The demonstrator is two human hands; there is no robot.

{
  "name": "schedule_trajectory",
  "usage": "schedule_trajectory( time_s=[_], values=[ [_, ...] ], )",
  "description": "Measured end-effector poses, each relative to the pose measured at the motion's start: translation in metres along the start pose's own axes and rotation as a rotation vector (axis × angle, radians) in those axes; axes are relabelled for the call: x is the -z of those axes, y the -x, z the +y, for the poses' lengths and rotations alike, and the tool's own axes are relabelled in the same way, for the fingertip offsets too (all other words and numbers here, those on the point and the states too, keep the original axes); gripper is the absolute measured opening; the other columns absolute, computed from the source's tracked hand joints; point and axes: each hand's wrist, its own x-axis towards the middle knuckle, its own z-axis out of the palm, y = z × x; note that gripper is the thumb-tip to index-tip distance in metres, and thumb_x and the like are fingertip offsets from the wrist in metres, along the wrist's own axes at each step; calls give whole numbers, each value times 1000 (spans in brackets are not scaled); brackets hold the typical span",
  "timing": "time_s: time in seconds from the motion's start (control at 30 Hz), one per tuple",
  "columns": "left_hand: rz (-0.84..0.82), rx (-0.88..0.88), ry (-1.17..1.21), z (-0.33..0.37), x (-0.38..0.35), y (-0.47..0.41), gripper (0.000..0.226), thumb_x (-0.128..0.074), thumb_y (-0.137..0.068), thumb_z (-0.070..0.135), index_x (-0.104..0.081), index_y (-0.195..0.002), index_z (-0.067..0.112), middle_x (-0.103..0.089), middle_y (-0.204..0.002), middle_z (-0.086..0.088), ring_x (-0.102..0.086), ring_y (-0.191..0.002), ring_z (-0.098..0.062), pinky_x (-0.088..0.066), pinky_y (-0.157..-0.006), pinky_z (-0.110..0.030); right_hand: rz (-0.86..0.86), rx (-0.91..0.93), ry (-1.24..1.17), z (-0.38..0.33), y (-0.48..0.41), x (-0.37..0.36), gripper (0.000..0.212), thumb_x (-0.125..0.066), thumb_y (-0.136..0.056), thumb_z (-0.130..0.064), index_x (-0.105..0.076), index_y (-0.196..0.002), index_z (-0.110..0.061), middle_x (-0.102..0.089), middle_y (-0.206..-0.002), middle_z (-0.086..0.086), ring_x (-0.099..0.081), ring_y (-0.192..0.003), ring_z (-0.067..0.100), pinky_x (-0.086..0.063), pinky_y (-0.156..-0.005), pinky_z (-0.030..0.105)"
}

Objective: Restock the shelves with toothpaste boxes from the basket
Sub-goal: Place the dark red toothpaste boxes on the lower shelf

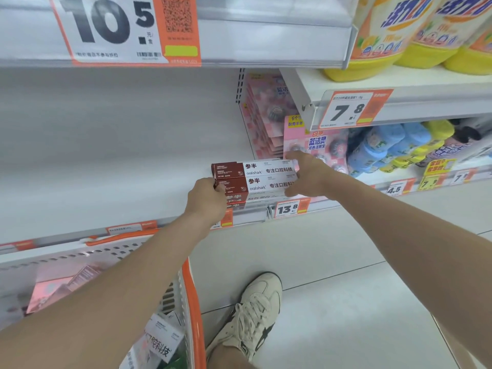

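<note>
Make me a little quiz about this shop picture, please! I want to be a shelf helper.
1. True or false: the left hand and right hand both grip the stacked toothpaste boxes.
2. The price tag below the boxes' right end reads: A) 13.8 B) 10.5 C) 4.5
3. Fill in: the basket has an ____ rim.
Key: 1 true; 2 A; 3 orange.
</note>
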Motion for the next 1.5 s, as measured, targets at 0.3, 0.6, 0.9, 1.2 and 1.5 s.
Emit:
schedule_trajectory(
  time_s=[0.3, 0.6, 0.9, 1.2, 1.5],
  values=[
    [15, 28, 13, -3, -4, 0, 28, -45, -110, 19, -67, -101, 5, -69, -95, -9, -51, -63, -18, -34, -51, -24, -27, 5, -2, 0, 1, -1, 108, -84, -75, 1, -24, -161, -26, -59, -138, 9, -63, -118, 36, -58, -97, 51],
    [24, 42, 34, -3, -5, -1, 27, -46, -109, 21, -70, -105, 8, -74, -105, -10, -65, -84, -30, -43, -60, -28, -39, -11, -17, 2, 1, -4, 102, -76, -83, 3, -17, -160, -27, -63, -125, 9, -66, -108, 33, -59, -93, 47],
    [23, 57, 92, -4, -5, -2, 25, -47, -109, 24, -70, -114, 16, -74, -107, -9, -64, -78, -28, -42, -57, -26, -62, 0, 0, 2, 4, -5, 99, -71, -88, 4, -11, -160, -26, -61, -130, 8, -63, -110, 31, -59, -93, 44],
    [0, 61, 129, -8, -5, -3, 21, -50, -108, 26, -69, -113, 22, -75, -107, -7, -72, -90, -33, -54, -65, -36, -39, -9, 41, -1, 4, -8, 98, -69, -87, 5, -11, -160, -27, -62, -129, 9, -63, -112, 33, -59, -94, 46],
    [0, 63, 142, -10, -4, -3, 21, -51, -108, 26, -71, -113, 22, -75, -106, -8, -64, -78, -27, -46, -64, -29, -30, 14, 77, -5, 9, -8, 95, -65, -89, 5, -11, -161, -23, -63, -125, 13, -63, -109, 33, -58, -94, 45]
  ],
)
